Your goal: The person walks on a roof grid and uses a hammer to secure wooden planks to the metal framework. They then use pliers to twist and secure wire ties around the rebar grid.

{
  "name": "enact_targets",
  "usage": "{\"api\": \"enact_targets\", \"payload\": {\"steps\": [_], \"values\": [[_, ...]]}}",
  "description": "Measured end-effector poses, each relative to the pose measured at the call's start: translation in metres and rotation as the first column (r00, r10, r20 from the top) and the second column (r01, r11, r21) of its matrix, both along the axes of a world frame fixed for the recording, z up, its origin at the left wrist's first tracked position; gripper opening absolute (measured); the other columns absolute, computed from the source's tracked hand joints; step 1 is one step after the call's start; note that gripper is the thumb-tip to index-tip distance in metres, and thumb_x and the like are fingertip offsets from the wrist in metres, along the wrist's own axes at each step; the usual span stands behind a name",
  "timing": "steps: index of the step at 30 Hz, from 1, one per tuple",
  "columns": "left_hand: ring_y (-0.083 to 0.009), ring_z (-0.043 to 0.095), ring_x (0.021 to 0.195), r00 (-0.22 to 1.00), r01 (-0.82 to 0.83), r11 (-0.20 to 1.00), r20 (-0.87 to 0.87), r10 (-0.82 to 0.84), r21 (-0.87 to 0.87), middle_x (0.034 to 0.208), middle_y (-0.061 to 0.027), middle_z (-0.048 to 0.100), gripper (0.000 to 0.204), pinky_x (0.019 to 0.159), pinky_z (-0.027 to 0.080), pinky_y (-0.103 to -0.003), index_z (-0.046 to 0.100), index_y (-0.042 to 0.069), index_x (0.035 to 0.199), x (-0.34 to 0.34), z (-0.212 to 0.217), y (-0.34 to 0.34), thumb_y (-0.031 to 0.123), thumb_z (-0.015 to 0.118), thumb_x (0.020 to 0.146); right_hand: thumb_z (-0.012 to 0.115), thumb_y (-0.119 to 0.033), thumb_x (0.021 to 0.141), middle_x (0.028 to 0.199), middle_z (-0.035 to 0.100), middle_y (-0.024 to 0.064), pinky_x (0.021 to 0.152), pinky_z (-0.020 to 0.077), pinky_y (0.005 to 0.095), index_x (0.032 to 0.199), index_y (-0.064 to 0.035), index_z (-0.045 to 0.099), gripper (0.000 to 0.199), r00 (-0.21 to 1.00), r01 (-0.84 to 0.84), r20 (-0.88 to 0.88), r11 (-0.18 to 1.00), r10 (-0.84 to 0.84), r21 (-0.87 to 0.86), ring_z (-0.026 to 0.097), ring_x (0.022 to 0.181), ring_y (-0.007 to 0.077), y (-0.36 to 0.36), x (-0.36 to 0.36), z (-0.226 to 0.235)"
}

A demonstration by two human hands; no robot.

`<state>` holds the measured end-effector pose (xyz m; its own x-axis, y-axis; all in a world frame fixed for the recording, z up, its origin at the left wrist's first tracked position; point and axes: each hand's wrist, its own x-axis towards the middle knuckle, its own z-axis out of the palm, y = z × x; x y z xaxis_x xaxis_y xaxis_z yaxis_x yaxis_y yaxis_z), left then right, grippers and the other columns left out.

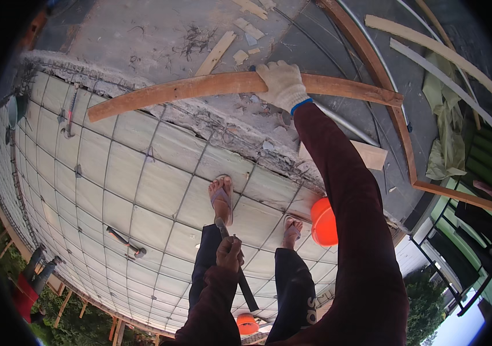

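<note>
Right hand [283,83], white knit glove, fingers curled over a brown wooden plank [188,89] and gripping it right of its middle; palm side hidden. Left hand [230,254], bare, closed round a dark bar-shaped tool [247,293], nearer the body than the plank; exact kind unclear. Right sleeve partly covers a rounded orange object [323,222] below the plank. One hammer [126,242] below the plank's left half, another hammer [70,115] just left of its end. Scrap board [217,53] beyond the plank. Steel mesh [175,219] over pale sheeting below it; rough concrete slab [107,46] beyond. Co-worker [25,291] far below-left of the plank, dim at the rim.
</note>
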<state>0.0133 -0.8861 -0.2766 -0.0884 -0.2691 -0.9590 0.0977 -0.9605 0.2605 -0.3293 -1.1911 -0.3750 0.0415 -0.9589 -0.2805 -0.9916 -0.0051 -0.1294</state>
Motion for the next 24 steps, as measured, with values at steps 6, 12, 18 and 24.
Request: {"api": "enact_targets", "payload": {"steps": [6,12,18,24], "values": [[-0.0044,0.04,0.041,0.996,0.058,0.998,-0.069,-0.058,0.0,0.056,0.0052,0.046,0.012,0.038,0.031,-0.024,0.059,0.011,0.092,-0.02,-0.009,0.021,0.02,0.064,0.099,0.084,-0.032,0.071,0.116,0.065,0.0173,0.093,0.0506,0.0503,0.128,-0.0118,0.055,0.067,0.933,0.306,-0.139,0.936,-0.331,-0.176,0.061,0.112,0.0374,0.07,-0.161,0.075],[-0.0058,0.04,0.039,0.998,0.057,0.982,-0.006,-0.059,-0.179,0.052,0.0056,0.045,0.018,0.037,0.029,-0.026,0.06,0.011,0.089,-0.027,-0.032,0.067,0.026,0.066,0.099,0.074,-0.008,0.08,0.138,0.056,0.0168,0.107,0.0442,0.049,0.142,-0.0108,0.05,0.067,0.924,0.046,-0.368,0.985,-0.105,-0.165,0.046,0.135,0.0396,0.116,-0.188,0.163],[-0.0064,0.041,0.042,0.936,-0.31,0.918,0.091,0.341,-0.247,0.056,0.0061,0.046,0.019,0.039,0.03,-0.026,0.061,0.014,0.09,-0.007,0.006,0.118,0.03,0.067,0.098,0.067,-0.023,0.09,0.133,0.062,0.0202,0.108,0.0441,0.0394,0.133,-0.0005,0.06,0.049,0.896,-0.006,0.399,0.895,-0.193,0.447,0.058,0.126,0.035,0.357,-0.04,0.217],[-0.0048,0.041,0.051,0.889,-0.453,0.745,-0.187,0.418,-0.489,0.064,0.0072,0.048,0.017,0.045,0.03,-0.026,0.064,0.014,0.094,0.049,0.156,0.137,0.031,0.067,0.097,0.056,-0.04,0.093,0.116,0.067,0.0253,0.094,0.0499,0.0464,0.12,-0.0076,0.067,0.043,0.946,-0.281,0.325,0.48,-0.009,0.831,0.063,0.114,0.0386,0.584,-0.05,0.308]]}}
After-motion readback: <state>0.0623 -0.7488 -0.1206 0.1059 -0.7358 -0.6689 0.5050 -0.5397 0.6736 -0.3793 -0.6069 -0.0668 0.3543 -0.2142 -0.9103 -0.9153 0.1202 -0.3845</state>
